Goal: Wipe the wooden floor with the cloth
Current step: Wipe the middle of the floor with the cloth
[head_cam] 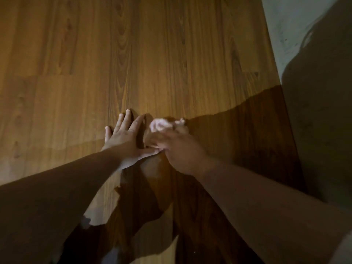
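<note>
Hands: two, both bare, with bare forearms reaching in from the lower corners of the view.
Left hand (123, 136): released and holding nothing; it lies palm down on the wooden floor (152, 54) with straight, slightly spread fingers pointing away from the person.
Right hand (177, 151): grasping the cloth (162, 125), fingers curled round it; the hand is blurred, so the exact grip cannot be made out.
Cloth: one, pale pinkish-white and crumpled into a bunch. It sticks out past the right hand's fingers, just beside the left hand's forefinger, low over the floor; whether it touches the boards cannot be told.
Hands to each other: close together, the left thumb just beside the right hand's knuckles.
Wooden floor: brown boards with visible grain running away from the person, brightly lit in the far half.
Shadow: one large dark patch covers the near right part of the floor, and the right hand is within it.
Wall (285, 25): one pale grey strip at the upper right edge, partly shadowed.
</note>
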The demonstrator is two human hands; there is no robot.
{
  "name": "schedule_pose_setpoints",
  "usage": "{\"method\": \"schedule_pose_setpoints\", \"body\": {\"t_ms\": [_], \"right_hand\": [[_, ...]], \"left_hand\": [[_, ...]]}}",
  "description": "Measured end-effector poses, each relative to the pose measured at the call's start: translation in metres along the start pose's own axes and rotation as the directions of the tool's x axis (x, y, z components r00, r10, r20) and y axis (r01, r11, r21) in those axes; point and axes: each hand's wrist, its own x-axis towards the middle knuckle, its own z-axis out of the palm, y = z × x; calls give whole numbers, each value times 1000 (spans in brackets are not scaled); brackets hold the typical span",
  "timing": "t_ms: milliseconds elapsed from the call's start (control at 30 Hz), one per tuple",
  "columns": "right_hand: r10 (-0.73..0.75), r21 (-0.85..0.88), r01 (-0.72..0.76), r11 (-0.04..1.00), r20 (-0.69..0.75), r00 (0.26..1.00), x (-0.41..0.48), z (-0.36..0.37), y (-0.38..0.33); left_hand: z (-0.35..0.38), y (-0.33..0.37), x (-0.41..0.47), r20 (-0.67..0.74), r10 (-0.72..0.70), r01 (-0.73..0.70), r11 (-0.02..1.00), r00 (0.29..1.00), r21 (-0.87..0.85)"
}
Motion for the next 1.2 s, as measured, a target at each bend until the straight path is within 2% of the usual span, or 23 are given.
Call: {"method": "schedule_pose_setpoints", "body": {"t_ms": [33, 67, 133, 200, 300, 367, 400, 467, 500, 600, 700, 767, 833, 867, 900, 933, 967, 1000, 1033, 1067, 1133, 1167, 1200], "right_hand": [[-89, -140, 93, 986, 34, 995, -6, 3, 3], [-79, -246, 95, 965, 75, 994, -11, -1, 20], [166, -306, -154, 940, 14, 986, -19, -17, 59], [345, -107, -362, 926, -150, 927, -19, -39, 72], [235, 450, -138, 882, -165, 958, 4, -56, 45], [243, 583, -65, 810, -233, 942, 19, -65, 35], [334, 603, -83, 793, -316, 888, 24, -69, 38], [496, 506, -236, 829, -473, 728, 21, -77, 57], [554, 428, -370, 824, -477, 683, 14, -75, 72], [725, 167, -705, 689, -134, 676, -14, -53, 101], [751, 24, -751, 660, 21, 660, -23, -30, 106], [747, 12, -748, 664, 43, 663, -16, -25, 107], [753, -15, -754, 656, 77, 654, -12, -23, 108], [755, -23, -756, 654, 86, 650, -12, -22, 109], [757, -24, -758, 652, 85, 648, -12, -21, 110], [757, -26, -758, 652, 77, 649, -13, -20, 110], [755, -24, -755, 655, 71, 652, -13, -19, 111], [753, -22, -753, 657, 68, 655, -12, -18, 111], [755, -19, -756, 655, 69, 652, -12, -18, 110], [758, -22, -758, 652, 61, 650, -11, -17, 110], [768, -33, -767, 640, 38, 639, -14, -16, 109], [767, -25, -767, 641, 37, 640, -13, -18, 110], [762, -15, -763, 646, 55, 645, -13, -20, 110]], "left_hand": [[-2, -12, -5, -6, 53, -52, 998, 999, 47], [-2, -24, -11, -8, 98, -97, 990, 995, 99], [-4, -41, -18, -5, 151, -148, 976, 989, 160], [-2, -36, -18, -50, 178, -170, 975, 983, 141], [-1, 4, -7, -230, 144, -165, 983, 963, -77], [-2, 36, 5, -326, 110, -192, 954, 939, -231], [-3, 49, 12, -337, 109, -209, 939, 935, -275], [-3, 74, 26, -283, 154, -231, 936, 947, -266], [1, 85, 31, -229, 205, -252, 947, 952, -201], [17, 101, 40, -79, 403, -398, 914, 912, 77], [14, 73, 54, -17, 475, -468, 871, 880, 150], [-3, 41, 70, -106, 342, -310, 921, 934, 237], [-22, 8, 82, -239, -22, 69, 979, 971, 191], [-28, -1, 79, -257, -204, 238, 965, 945, 110], [-28, -2, 69, -250, -306, 322, 946, 919, 25], [-17, 3, 53, -238, -300, 313, 950, 924, 20], [-2, 16, 33, -208, -184, 193, 981, 960, 20], [12, 31, 13, -174, 24, -23, 1000, 984, 7], [26, 47, 0, -126, 262, -258, 965, 957, 45], [36, 63, -4, -84, 462, -448, 883, 883, 138], [40, 87, 23, -15, 631, -591, 735, 776, 333], [33, 92, 47, -17, 635, -586, 723, 772, 366], [21, 91, 70, -45, 574, -521, 771, 818, 366]]}}
